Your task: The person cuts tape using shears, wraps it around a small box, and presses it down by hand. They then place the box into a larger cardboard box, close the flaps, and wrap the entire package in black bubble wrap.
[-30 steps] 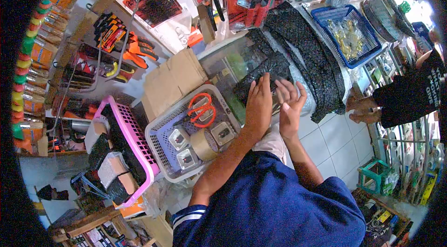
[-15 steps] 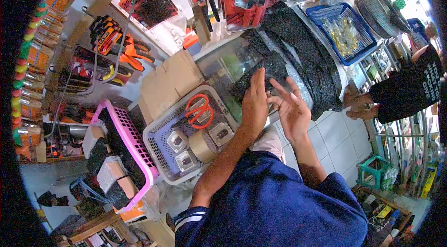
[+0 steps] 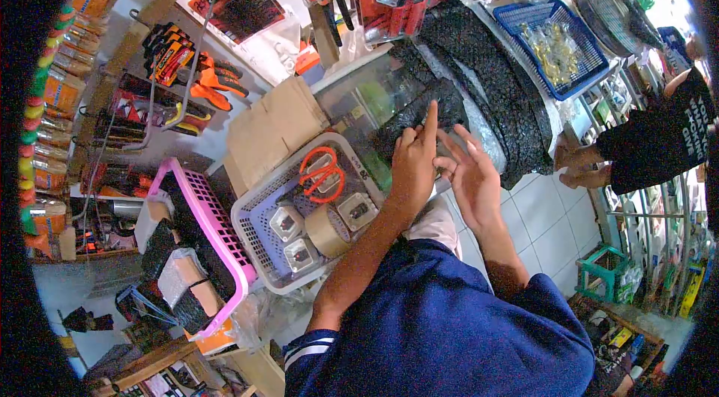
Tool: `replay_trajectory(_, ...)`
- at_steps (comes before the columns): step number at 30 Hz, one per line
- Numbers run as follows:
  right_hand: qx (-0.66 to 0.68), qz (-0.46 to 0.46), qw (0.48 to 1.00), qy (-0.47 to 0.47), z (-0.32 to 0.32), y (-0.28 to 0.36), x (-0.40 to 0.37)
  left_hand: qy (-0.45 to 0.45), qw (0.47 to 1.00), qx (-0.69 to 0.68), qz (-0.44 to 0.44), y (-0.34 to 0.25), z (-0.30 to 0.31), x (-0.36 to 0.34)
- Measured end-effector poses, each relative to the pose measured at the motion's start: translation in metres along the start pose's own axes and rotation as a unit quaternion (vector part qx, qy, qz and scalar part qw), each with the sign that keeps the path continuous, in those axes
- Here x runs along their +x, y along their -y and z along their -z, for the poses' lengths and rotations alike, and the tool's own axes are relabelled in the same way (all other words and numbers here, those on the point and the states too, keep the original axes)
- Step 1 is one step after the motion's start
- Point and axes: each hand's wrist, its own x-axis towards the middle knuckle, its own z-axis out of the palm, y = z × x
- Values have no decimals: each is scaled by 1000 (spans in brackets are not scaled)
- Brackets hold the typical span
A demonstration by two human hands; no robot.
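Observation:
My left hand (image 3: 414,161) hovers over the front of the table, its index finger pointing up and the other fingers bent, with nothing visible in it. Beside it, my right hand (image 3: 478,180) is turned palm up, fingers apart and partly curled, also without an object. The two hands almost meet at the fingertips. Just beyond them lies a bundle wrapped in black plastic (image 3: 427,112). To the left of my left forearm stands a grey basket (image 3: 247,228) holding orange-handled scissors (image 3: 305,172), a roll of brown tape (image 3: 326,233) and several small clear packs (image 3: 300,255).
Black bubble wrap (image 3: 498,75) covers the table's far side, near a blue basket (image 3: 592,64) of bagged gold-coloured pieces. Folded cardboard (image 3: 273,131) adjoins the grey basket. A pink basket (image 3: 202,210) is at left. Another person (image 3: 659,142) stands at right. Tools hang on the wall.
My left hand's fingers, held straight together before, have bent except for the index finger. The right hand has dipped slightly and its fingers have curled a little.

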Motion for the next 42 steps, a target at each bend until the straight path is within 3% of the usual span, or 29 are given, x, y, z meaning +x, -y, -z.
replay_trajectory(6, -148, 77, 986, -3, -9, 19, -29, -37, 987, 133, -86, 3, -19, -9)
replay_trajectory(10, -79, 0, 996, -40, 31, 7, -14, -55, 974, 192, -104, 6, -26, -10)
replay_trajectory(12, -76, -7, 996, -52, 41, 2, -10, -78, 976, 177, -96, 5, -31, -12)
replay_trajectory(17, -97, -19, 994, -46, 57, -4, -5, 0, 990, 125, -66, 11, -30, -12)
replay_trajectory(20, -170, 34, 984, -48, 47, 1, -3, 0, 992, 107, -60, 8, -19, -12)
replay_trajectory(22, -365, 146, 918, -45, 37, 9, 6, -36, 985, 132, -107, 9, -24, -14)
replay_trajectory(23, -430, 196, 881, -23, 36, 14, 15, -134, 970, 141, -147, 5, -25, -15)
replay_trajectory(26, -568, 299, 765, 56, 25, 32, 33, -88, 971, 173, -137, -12, -10, -30)
replay_trajectory(27, -609, 293, 733, 77, 18, 38, 34, -71, 974, 164, -139, -20, -4, -38)
replay_trajectory(30, -573, 352, 726, 144, 13, 31, 44, -16, 984, 125, -128, -41, 20, -70)
replay_trajectory(32, -737, 376, 527, 197, 28, 33, 56, 26, 991, 66, -111, -52, 33, -93)
replay_trajectory(33, -846, 314, 397, 168, 13, 31, 44, 36, 992, 49, -109, -55, 40, -102)
replay_trajectory(37, -793, 365, 468, 139, 19, 25, 51, 67, 994, -11, -81, -51, 64, -136)
replay_trajectory(40, -810, 354, 441, 152, 20, 22, 55, 43, 995, -53, -69, -40, 75, -157)
replay_trajectory(41, -844, 323, 394, 166, 21, 20, 55, 26, 995, -65, -68, -35, 79, -164)
replay_trajectory(42, -835, 340, 401, 165, 22, 22, 58, 25, 995, -72, -62, -33, 87, -169)
